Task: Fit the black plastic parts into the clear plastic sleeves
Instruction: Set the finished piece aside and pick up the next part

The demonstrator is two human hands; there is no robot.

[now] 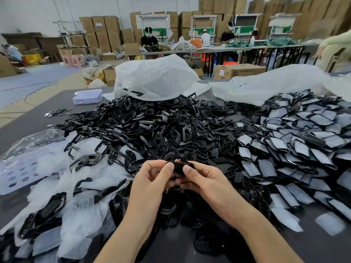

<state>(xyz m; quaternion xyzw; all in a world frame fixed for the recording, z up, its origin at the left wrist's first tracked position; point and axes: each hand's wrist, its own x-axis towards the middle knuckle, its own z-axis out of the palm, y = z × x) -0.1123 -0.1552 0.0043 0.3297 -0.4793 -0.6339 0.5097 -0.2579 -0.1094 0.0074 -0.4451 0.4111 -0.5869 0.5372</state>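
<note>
The left hand (152, 179) and the right hand (203, 179) together pinch one black plastic part (178, 168) between thumbs and fingers, low over the desk (322, 251). Whether a sleeve is already on it, I cannot tell. It seems best to hold the part by its edges and enter it straight, not tilted. The clear sleeves (79, 188) lie just left; the heap of black parts (152, 126) is behind.
</note>
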